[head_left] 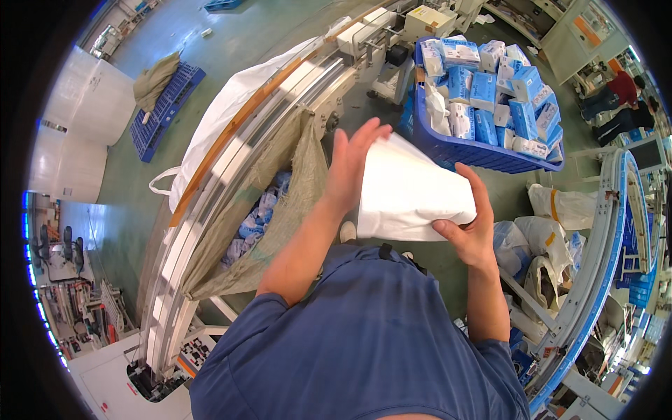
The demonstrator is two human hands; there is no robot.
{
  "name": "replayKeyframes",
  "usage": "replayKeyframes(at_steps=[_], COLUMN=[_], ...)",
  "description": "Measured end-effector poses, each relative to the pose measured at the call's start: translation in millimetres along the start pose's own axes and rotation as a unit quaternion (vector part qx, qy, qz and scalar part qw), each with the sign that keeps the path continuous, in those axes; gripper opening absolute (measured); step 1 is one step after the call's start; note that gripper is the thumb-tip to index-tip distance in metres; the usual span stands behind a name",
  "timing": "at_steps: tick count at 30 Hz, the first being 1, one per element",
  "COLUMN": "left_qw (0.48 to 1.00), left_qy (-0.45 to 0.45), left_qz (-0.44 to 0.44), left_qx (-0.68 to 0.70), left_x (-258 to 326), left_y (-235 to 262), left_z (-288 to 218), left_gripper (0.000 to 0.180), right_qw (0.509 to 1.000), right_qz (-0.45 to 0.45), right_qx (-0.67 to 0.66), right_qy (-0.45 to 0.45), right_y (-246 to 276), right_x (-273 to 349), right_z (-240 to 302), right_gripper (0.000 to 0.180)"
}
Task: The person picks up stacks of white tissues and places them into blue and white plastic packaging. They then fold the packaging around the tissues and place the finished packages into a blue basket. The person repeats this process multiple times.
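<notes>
In front of my body is a white, block-shaped stack that looks like folded tissue paper, creased along its near edge. My right hand grips its right end, with the thumb on the near face and the fingers round the far side. At the left end, my left hand is raised with its fingers stretched out. Its palm is beside the stack, and I cannot tell whether it touches. The stack's far edge is slightly blurred.
A blue plastic bin heaped with blue and white packs stands ahead to the right. On my left, a beige woven sack holding blue and white wrappers hangs by a curved conveyor rail. Stuffed bags lie at right, beside another blue-edged conveyor.
</notes>
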State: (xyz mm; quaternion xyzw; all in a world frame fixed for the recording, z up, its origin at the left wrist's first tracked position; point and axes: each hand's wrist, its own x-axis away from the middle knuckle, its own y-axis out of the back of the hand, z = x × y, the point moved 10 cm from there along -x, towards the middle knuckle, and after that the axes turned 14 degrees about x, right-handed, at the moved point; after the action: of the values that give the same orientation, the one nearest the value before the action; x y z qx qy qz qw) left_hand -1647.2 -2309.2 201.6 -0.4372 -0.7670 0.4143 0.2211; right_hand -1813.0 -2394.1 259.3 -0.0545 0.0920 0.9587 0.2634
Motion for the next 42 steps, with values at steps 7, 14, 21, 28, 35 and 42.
replayKeyframes(at_steps=[7,14,21,28,35,42], left_qw=[0.987,0.979,0.681,0.633,0.608,0.937], left_qy=[0.138,0.120,-0.466,-0.132,-0.326,0.221], left_qz=[-0.074,-0.159,0.108,0.174,0.248,-0.233], left_qx=[0.033,-0.039,-0.554,-0.743,-0.680,-0.137], left_x=[15.6,12.6,53.8,53.9,54.0,66.7], left_y=[17.8,38.7,-146.9,-14.3,-142.1,135.4], left_z=[44.3,39.0,-55.3,81.1,39.5,124.7], left_gripper=[0.064,0.053,0.076,0.067,0.068,0.078], right_qw=[0.973,0.905,0.816,0.815,0.813,0.862], right_qz=[0.012,-0.018,-0.161,-0.242,-0.199,-0.212], right_qx=[-0.111,-0.242,-0.454,-0.494,-0.473,-0.460], right_qy=[-0.202,-0.350,-0.320,-0.182,-0.276,-0.024], right_y=[3.4,-9.2,-22.5,40.3,5.0,95.4], right_x=[-3.4,25.4,16.1,0.6,6.5,30.1], right_z=[-81.5,-150.1,-158.9,-101.8,-132.1,-28.0], right_gripper=[0.070,0.065,0.061,0.034,0.047,0.050])
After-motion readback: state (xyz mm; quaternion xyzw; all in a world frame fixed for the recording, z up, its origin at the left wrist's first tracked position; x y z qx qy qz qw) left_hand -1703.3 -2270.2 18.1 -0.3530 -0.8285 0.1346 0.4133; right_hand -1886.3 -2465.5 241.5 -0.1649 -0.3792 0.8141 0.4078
